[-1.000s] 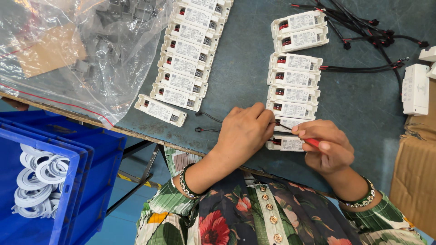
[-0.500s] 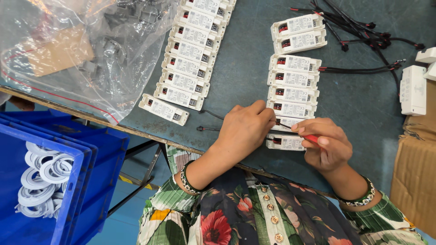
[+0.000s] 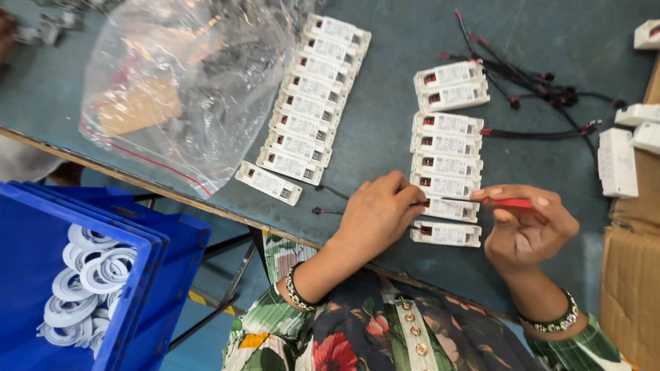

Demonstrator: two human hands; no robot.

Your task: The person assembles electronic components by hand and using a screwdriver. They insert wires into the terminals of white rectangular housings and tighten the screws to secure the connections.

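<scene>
Hands meet over a white plastic box (image 3: 450, 209) lying crosswise in the right-hand column near the table edge (image 3: 206, 206), the left hand (image 3: 375, 213) pinching its left end while the right hand (image 3: 529, 230) grips a red-handled screwdriver (image 3: 509, 203) pointed leftward at it.

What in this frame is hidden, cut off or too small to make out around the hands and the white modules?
- Tip of the red-handled tool in the right hand: head view, covered by the left hand.
- Module being worked on: left end under the left hand's fingers.
- Module labels: too small and blurred.
- Clear plastic bag: contents blurred by glare and wrinkles.
- Cardboard box: cut off by the right edge.
</scene>
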